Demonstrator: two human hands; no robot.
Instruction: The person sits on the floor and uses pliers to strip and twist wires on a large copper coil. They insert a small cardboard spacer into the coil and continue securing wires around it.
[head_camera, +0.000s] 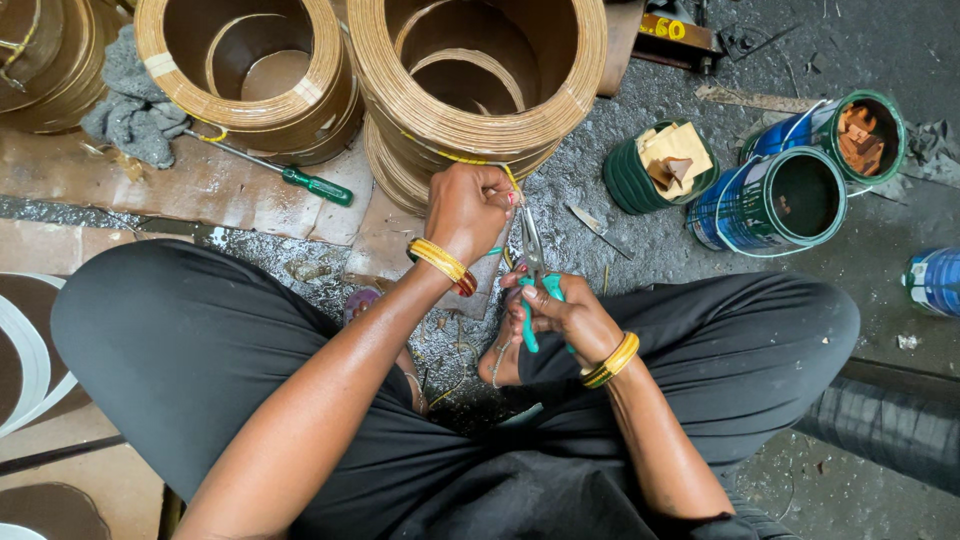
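The right hand grips teal-handled pliers by their grippy handles while the left hand pinches thin, springy yellow wire at the stiff, heavy-looking strip coil on the floor.

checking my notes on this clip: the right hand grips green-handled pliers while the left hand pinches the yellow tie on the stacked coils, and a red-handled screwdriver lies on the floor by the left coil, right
One detail is off: the screwdriver on the floor has a green handle, not red, as the head view shows. The rest holds: the right hand grips the green-handled pliers, and the left hand pinches the yellow tie on the stacked coils.
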